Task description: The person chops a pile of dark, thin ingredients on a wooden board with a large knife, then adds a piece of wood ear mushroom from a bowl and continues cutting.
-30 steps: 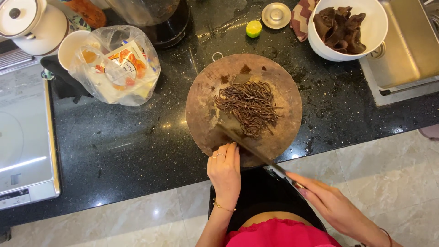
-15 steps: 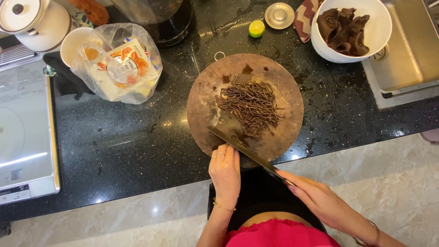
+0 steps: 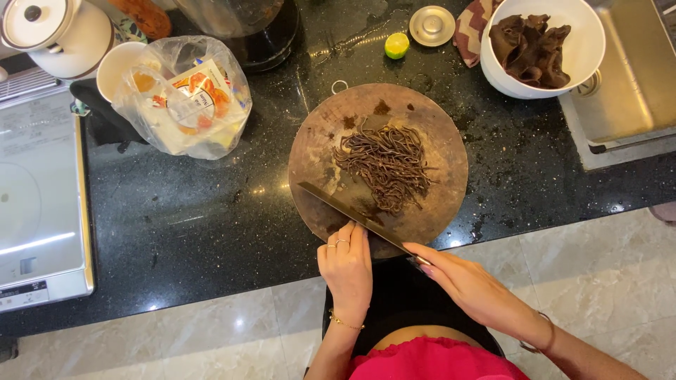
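Right hand grips the knife handle, blade angled across round wooden chopping board beside the pile of dark shredded strips; left hand rests loosely curled, empty, on board's near edge, steadying it

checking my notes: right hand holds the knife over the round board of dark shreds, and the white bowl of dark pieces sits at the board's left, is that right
Not quite. In the head view the white bowl of dark pieces stands to the upper right of the round board, beside the sink. The right hand does hold the knife over the dark shreds.
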